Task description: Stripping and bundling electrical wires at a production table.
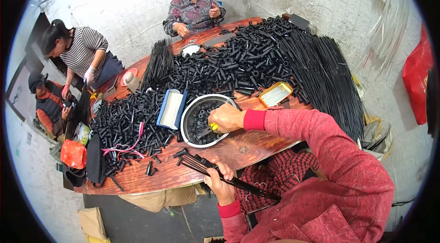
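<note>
right hand (227, 118): closed on yellow-handled tool (214, 126), held inside the near right part of the round metal bowl (185, 129). tool's far end sits among small black parts (201, 113) in the bowl; can't tell whether it's gripping one.

left hand (221, 183): fingers wrapped around a bundle of black rods (194, 165), held slantwise at the near table edge, far ends pointing up-left, near ends toward the lap.

bowl is on the reddish wooden table (176, 176), near edge. blue-sided tray (173, 108) just left of it, yellow-rimmed tray (276, 94) to the right, beyond the right forearm. big heap of black tubes (243, 57) behind, smaller black pieces (128, 119) spread left, long stack of thin black rods (327, 78) at far right. pink strap (137, 138) lies over the left pieces; orange plastic bag (73, 153) at the left end.

three co-workers: one in a patterned top (197, 13) across the table, one in a striped top (87, 43) and one in a dark vest (49, 107) at left.
</note>
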Action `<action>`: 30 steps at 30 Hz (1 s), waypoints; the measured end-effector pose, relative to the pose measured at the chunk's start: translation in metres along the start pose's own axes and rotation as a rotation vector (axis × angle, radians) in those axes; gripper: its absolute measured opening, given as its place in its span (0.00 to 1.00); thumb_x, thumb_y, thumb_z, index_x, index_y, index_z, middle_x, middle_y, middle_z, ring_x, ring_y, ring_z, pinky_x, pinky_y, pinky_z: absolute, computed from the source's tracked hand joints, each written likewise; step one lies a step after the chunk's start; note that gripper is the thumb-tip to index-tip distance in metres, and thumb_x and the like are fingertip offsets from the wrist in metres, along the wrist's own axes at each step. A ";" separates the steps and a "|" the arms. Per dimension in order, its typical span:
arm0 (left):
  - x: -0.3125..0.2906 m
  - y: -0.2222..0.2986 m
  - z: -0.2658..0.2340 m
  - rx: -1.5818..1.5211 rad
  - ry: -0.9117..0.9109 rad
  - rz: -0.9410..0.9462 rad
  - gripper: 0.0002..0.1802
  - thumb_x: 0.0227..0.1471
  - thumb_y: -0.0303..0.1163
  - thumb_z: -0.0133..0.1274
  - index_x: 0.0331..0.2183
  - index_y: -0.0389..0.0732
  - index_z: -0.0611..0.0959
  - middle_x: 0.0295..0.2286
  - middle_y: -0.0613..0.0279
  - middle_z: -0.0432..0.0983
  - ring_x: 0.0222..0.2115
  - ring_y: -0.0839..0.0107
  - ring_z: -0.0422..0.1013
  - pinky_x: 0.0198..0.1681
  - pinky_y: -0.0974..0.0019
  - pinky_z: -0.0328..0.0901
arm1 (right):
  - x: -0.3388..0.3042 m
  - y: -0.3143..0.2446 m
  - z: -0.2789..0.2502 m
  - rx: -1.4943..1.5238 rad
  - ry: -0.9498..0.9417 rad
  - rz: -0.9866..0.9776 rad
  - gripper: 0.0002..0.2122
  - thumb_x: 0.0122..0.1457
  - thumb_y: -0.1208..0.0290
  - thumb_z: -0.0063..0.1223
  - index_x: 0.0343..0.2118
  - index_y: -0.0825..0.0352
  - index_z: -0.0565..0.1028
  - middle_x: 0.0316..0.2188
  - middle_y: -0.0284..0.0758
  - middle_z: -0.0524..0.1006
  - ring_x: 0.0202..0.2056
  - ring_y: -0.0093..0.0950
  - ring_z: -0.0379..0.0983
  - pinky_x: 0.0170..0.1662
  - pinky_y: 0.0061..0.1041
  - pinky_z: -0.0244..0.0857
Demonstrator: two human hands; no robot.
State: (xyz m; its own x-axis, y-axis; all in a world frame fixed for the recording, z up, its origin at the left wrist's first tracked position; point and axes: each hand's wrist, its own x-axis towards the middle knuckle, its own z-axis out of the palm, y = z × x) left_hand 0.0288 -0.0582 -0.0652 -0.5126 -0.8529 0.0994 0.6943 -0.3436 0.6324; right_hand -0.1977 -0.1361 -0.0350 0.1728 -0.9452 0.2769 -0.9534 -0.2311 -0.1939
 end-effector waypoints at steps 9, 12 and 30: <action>-0.003 -0.003 0.009 0.023 0.006 0.012 0.18 0.61 0.47 0.45 0.43 0.42 0.68 0.21 0.68 0.59 0.18 0.79 0.56 0.19 0.76 0.53 | -0.005 0.005 0.000 0.043 0.069 -0.020 0.10 0.42 0.65 0.57 0.26 0.65 0.77 0.25 0.39 0.76 0.27 0.41 0.75 0.30 0.39 0.69; -0.006 -0.003 0.018 0.041 0.013 0.024 0.19 0.61 0.47 0.45 0.43 0.42 0.68 0.21 0.68 0.59 0.18 0.79 0.56 0.19 0.76 0.53 | -0.004 0.005 -0.003 0.048 0.077 -0.015 0.10 0.42 0.66 0.57 0.26 0.66 0.77 0.25 0.40 0.76 0.28 0.42 0.75 0.30 0.40 0.69; -0.015 -0.019 0.049 0.060 -0.059 -0.048 0.19 0.63 0.43 0.43 0.45 0.38 0.68 0.23 0.65 0.62 0.19 0.79 0.57 0.22 0.75 0.55 | -0.013 0.001 -0.013 0.205 0.146 0.172 0.11 0.49 0.69 0.54 0.36 0.67 0.75 0.25 0.46 0.78 0.30 0.46 0.75 0.34 0.44 0.68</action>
State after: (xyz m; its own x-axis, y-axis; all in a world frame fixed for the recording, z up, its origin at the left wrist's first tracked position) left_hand -0.0014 -0.0196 -0.0414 -0.5748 -0.8106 0.1117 0.6375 -0.3580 0.6822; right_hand -0.2045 -0.1207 -0.0265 -0.0379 -0.9348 0.3530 -0.8934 -0.1265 -0.4310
